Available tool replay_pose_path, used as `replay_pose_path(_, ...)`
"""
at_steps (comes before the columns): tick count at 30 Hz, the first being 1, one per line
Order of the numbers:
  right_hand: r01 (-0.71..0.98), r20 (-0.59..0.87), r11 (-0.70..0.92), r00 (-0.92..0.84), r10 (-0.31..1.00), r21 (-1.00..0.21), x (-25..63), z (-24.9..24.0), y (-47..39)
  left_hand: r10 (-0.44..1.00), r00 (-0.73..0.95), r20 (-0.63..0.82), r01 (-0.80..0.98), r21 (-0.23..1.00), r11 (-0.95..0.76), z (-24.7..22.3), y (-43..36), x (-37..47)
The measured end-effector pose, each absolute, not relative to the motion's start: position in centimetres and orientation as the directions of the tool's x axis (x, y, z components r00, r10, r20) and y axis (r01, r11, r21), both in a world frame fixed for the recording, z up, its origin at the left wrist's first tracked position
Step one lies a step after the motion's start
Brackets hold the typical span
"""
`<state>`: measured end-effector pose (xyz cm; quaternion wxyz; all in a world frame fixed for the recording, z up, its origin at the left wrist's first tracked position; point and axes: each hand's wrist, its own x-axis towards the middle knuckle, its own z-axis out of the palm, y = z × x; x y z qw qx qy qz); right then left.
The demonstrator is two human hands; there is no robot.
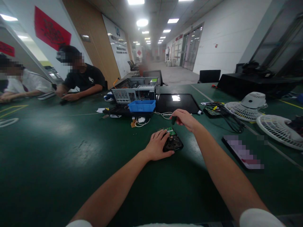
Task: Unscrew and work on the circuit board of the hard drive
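A small black electronic device (174,144) with a green circuit board (170,130) at its far end lies on the table. My left hand (157,145) rests over its left side, fingers spread and thumb stretched along the near edge. Just above the device's far end is my right hand (183,119), its fingers closed round the dark handle of a screwdriver (174,120) held upright. The screwdriver's tip is too small to make out, so I cannot tell whether it touches the board.
Beyond my hands stand a blue tray (142,106), an opened computer case (134,91) and a flat black screen (177,102). To the right lie a phone (243,153), cables (233,121) and white fan parts (279,129). Two people sit at the far left of the green table (59,170).
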<state>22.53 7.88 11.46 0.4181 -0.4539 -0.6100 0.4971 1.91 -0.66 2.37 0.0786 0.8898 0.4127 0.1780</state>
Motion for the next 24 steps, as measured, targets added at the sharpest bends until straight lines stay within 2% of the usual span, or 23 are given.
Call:
replay_pose_path(7,-0.009,0.005,0.001,-0.402,0.916,-1.000,22.47,11.69,7.39,0.763,0.596,0.252,0.709,0.281,-0.647,2.29,-0.61,1.94)
replay_pose_path(14,-0.137,-0.007,-0.073,-0.430,0.903,-0.988,22.76,11.56,7.33,0.759,0.599,0.255,0.704,0.283,-0.651,2.20,-0.56,1.92)
replay_pose_path(24,0.039,0.083,0.102,-0.341,0.936,-0.994,23.12,11.84,7.66,0.760,0.600,0.250,0.711,0.268,-0.650,2.25,-0.57,1.92)
